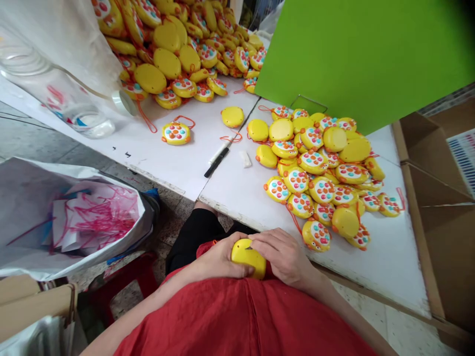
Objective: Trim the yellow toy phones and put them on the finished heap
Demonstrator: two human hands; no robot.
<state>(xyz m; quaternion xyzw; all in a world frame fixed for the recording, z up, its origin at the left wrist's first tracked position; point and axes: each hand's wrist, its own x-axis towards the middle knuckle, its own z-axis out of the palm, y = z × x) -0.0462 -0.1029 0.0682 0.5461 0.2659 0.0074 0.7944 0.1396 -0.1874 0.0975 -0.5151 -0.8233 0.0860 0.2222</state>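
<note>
Close to my lap, my left hand grips a small yellow button toy, its plain back turned up with small holes showing. My right hand lies against the toy's right side, fingers bent over its upper edge. A small dark patch shows by those fingertips; I cannot tell what it is. On the table ahead are a single toy with coloured buttons and an orange cord, another lying face down, a black-and-white pen and a small white piece.
A loose pile of the toys covers the table's right side; a bigger heap rises behind. A green board stands at back right, cardboard boxes at right. Left are a clear plastic jar and a white bag of scraps.
</note>
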